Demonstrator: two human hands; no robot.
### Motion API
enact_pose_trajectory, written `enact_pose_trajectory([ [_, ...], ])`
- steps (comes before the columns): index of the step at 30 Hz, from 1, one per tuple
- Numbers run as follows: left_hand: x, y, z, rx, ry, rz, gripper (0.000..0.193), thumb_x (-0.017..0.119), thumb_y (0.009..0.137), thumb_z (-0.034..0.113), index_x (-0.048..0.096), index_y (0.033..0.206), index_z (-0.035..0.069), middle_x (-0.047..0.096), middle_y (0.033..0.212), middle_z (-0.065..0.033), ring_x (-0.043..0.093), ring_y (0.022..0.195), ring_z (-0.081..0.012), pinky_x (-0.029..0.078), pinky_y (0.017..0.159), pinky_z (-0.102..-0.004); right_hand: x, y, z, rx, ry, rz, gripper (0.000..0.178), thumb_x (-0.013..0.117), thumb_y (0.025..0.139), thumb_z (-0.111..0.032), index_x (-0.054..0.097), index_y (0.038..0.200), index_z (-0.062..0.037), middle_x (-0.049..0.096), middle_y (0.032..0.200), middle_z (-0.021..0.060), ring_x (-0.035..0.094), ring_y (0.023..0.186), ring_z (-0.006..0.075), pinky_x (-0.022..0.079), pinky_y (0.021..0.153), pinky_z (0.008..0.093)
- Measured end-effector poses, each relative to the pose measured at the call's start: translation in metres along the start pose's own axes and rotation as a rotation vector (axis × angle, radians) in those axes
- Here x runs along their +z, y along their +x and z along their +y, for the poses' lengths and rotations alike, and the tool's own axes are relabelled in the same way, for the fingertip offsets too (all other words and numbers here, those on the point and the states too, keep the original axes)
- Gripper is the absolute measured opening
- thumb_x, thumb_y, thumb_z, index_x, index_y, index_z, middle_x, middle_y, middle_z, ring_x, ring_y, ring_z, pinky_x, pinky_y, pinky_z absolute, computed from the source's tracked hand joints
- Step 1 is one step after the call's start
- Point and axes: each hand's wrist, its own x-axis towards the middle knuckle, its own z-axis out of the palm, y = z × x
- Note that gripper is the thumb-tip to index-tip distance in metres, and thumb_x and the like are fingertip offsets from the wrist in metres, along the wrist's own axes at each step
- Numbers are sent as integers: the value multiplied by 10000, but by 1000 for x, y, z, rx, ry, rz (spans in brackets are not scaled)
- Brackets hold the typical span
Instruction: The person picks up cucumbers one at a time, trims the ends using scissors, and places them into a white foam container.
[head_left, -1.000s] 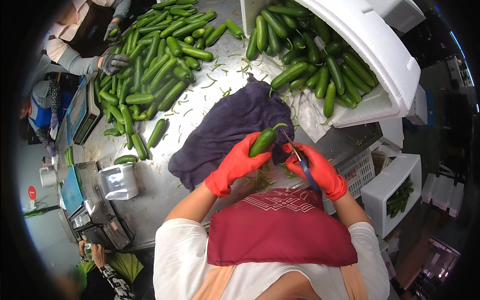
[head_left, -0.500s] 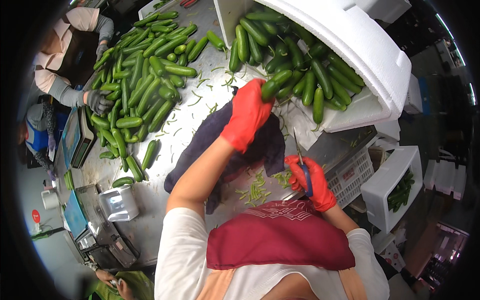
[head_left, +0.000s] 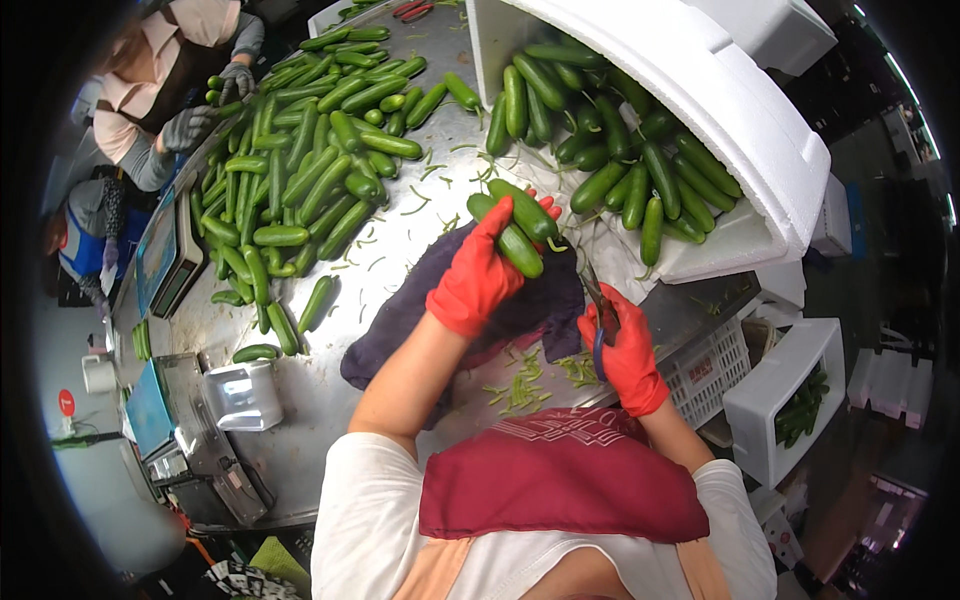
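Left hand (head_left: 478, 280) stretched forward over the dark cloth (head_left: 440, 320), clenched around two cucumbers (head_left: 515, 228) held just short of the white foam box (head_left: 700, 110), long axes slanting from upper left to lower right. Right hand (head_left: 625, 350) nearer the body, gripping blue-handled scissors (head_left: 598, 315), blades aimed up toward those cucumbers.

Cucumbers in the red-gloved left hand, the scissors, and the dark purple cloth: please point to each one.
cucumbers (head_left: 520, 228), head view, middle of the two held together.
left hand (head_left: 478, 280), head view, back of the glove.
scissors (head_left: 598, 300), head view, blades above the right hand (head_left: 625, 350).
dark purple cloth (head_left: 400, 325), head view, left part.
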Motion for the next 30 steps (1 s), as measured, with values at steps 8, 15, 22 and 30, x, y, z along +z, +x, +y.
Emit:
enact_pose_trajectory([
  [8,-4,-43,-46,34,-140,-15,455,521,963,201,393,1344,-15,505,1334,-150,467,1256,-265,393,1055,-360,9,20,-22,-248,-272,59,477,737,752,-55,585,1204,-59,650,873,107,636,728,203,501,648,308],
  [15,-2,-47,-55,227,-80,81,427,535,945,142,411,1341,37,480,1357,-156,429,1289,-329,368,1090,-418,5,-6,-6,353,416,-40,385,702,847,-140,578,1208,-90,652,825,17,624,682,120,496,569,257],
  [22,-3,-59,-48,279,176,141,410,584,922,128,425,1284,18,490,1329,-188,474,1244,-345,402,1053,-445,2,-2,-22,434,658,-152,353,623,896,-76,514,1231,-56,624,1071,79,632,732,125,506,625,255],
  [30,-5,-64,-57,342,597,169,487,656,885,167,425,1283,6,601,1141,-140,608,969,-222,502,845,-353,29,33,-35,163,653,-220,382,658,849,-35,505,1199,-36,561,1216,75,573,920,79,495,699,227],
])
